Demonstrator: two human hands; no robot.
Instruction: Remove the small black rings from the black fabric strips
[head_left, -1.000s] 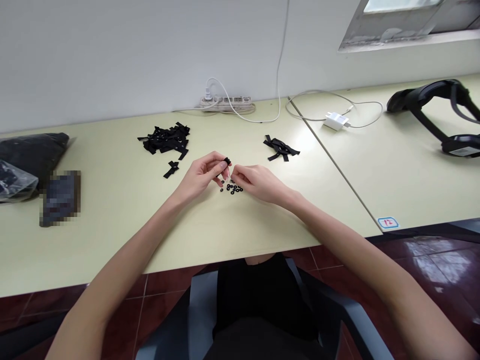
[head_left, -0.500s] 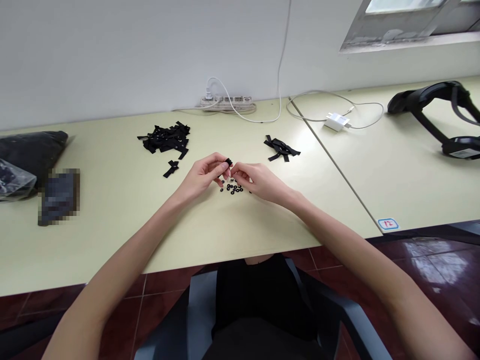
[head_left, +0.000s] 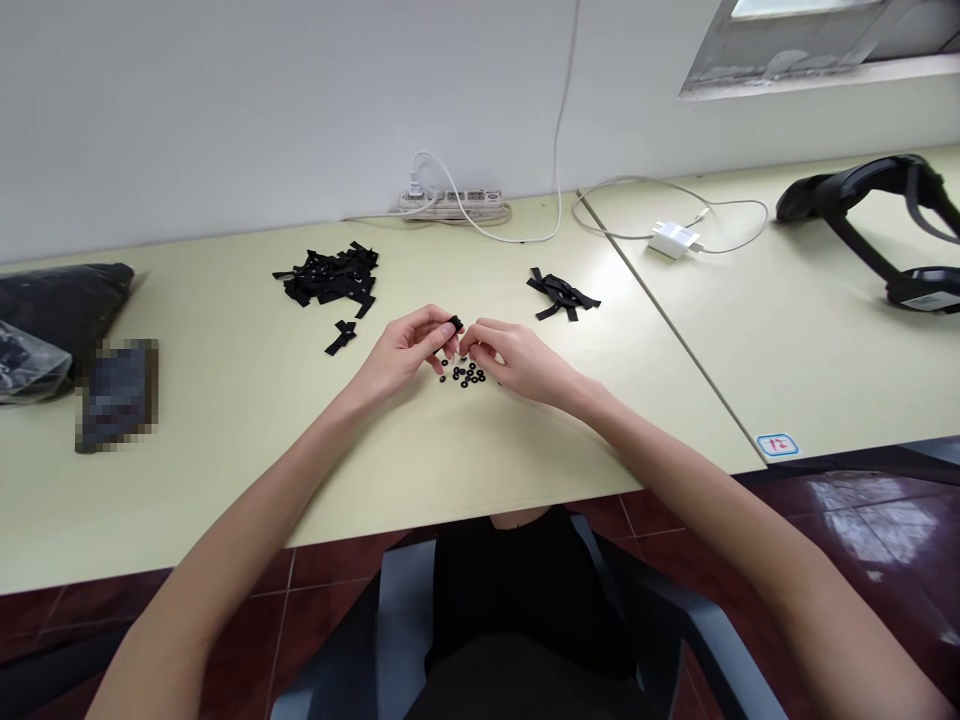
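Between the thumb and fingers of my left hand (head_left: 415, 341) is a short black fabric strip (head_left: 455, 323), its end standing up past the thumb. My right hand (head_left: 508, 352) meets it from the right, thumb and fingertips pinched together; whatever those tips hold is too small or hidden to make out. Just below both hands several small black rings (head_left: 470, 375) lie scattered on the table. A large pile of black fabric strips (head_left: 330, 275) lies farther back on the left, with a few loose strips (head_left: 342, 337) nearer me. A smaller pile of strips (head_left: 562, 294) lies back right.
A power strip (head_left: 453, 205) with white cables sits against the wall. A white charger (head_left: 673, 240) and a black headset (head_left: 862, 230) are on the right-hand table. Black bags (head_left: 60, 315) and a blurred dark object (head_left: 118, 395) lie at the left.
Hands and strip stay almost where they were, my right fingers shifting only slightly. The whole view has tilted a little.
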